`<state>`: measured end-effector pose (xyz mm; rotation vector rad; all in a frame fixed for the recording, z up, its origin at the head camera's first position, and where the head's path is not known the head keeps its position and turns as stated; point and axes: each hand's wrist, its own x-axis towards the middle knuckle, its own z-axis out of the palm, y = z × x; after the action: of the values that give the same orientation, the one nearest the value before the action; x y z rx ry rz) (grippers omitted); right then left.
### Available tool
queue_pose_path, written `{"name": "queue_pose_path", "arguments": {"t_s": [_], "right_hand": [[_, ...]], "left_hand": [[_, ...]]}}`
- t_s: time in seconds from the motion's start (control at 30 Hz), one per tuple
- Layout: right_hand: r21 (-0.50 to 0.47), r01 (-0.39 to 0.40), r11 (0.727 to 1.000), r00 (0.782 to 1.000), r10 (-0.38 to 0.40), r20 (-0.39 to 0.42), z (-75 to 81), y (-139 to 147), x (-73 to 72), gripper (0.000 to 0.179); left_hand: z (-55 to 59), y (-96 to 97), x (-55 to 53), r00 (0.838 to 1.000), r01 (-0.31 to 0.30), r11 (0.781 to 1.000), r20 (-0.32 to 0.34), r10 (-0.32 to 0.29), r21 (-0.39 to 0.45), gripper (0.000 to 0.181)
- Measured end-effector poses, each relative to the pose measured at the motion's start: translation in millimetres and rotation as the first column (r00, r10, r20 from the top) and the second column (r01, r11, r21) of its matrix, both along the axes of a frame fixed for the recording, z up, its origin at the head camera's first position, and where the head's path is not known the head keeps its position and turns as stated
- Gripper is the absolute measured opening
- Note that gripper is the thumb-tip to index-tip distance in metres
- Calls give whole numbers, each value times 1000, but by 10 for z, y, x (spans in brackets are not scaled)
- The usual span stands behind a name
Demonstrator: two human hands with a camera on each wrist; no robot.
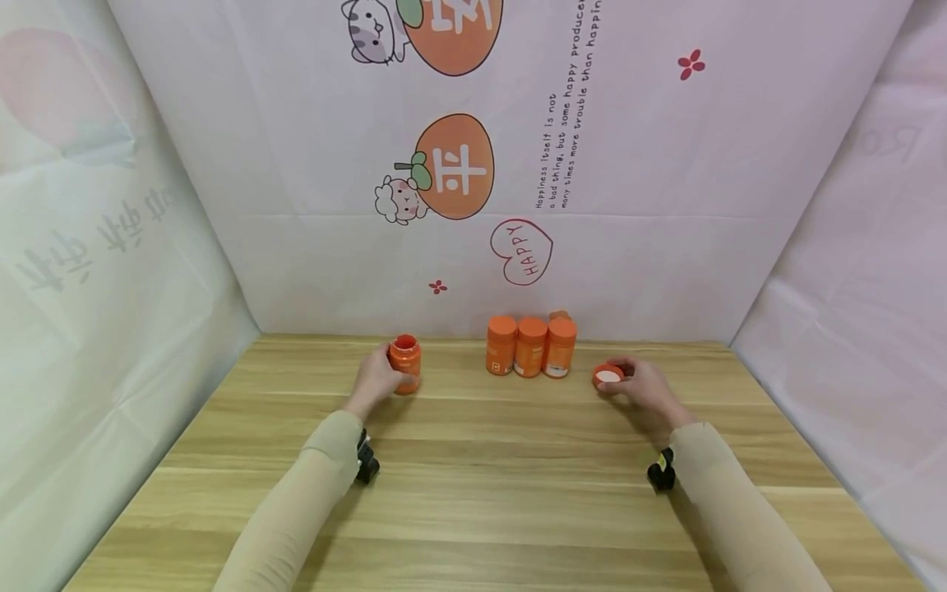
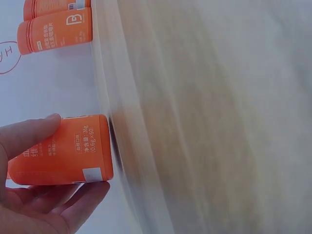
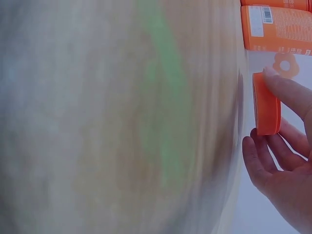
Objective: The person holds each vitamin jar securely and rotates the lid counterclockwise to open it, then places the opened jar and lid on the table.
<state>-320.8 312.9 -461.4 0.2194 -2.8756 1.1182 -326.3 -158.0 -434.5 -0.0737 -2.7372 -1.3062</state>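
Observation:
My left hand (image 1: 376, 380) grips an uncapped orange bottle (image 1: 406, 362) that stands upright toward the back left of the table. In the left wrist view, thumb and fingers lie on either side of the bottle (image 2: 73, 151), whose printed label shows. On the right, my right hand (image 1: 645, 385) pinches an orange lid (image 1: 608, 376), with its white inner face toward the head camera. The right wrist view shows the lid (image 3: 267, 105) edge-on between thumb and fingers, close to the table surface. Whether the lid touches the table I cannot tell.
Between the hands, three capped orange bottles (image 1: 530, 349) stand in a row near the back edge. The wood-grain table (image 1: 510, 477) meets a printed white cloth backdrop (image 1: 636, 271) behind, and white cloth walls (image 1: 133, 271) rise at both sides.

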Motion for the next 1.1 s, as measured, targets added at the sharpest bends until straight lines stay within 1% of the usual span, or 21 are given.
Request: {"name": "queue_pose_path", "arguments": {"t_s": [0.23,0.47,0.63,0.9,1.1], "right_hand": [[36,-14,999,999,15,-29,0,71,-20,60],[25,-16,1000,999,16,-31,-15,100,-44,60],[34,-9,999,999,10,-31,-17,111,-51,60],[61,-8,998,998,12,-57,16,124,-57,58],[56,-14,998,999,16,-42,14,137,-51,59]], "left_hand": [[-20,-41,-48,1000,-18,1000,23,18,10,64],[-50,-82,-95,999,-26,1000,26,25,8,65],[-41,-94,-104,999,-37,999,30,37,12,63],[-10,-111,-110,999,-34,999,28,34,20,59],[-7,-127,-112,999,-41,999,35,40,32,60]]}}
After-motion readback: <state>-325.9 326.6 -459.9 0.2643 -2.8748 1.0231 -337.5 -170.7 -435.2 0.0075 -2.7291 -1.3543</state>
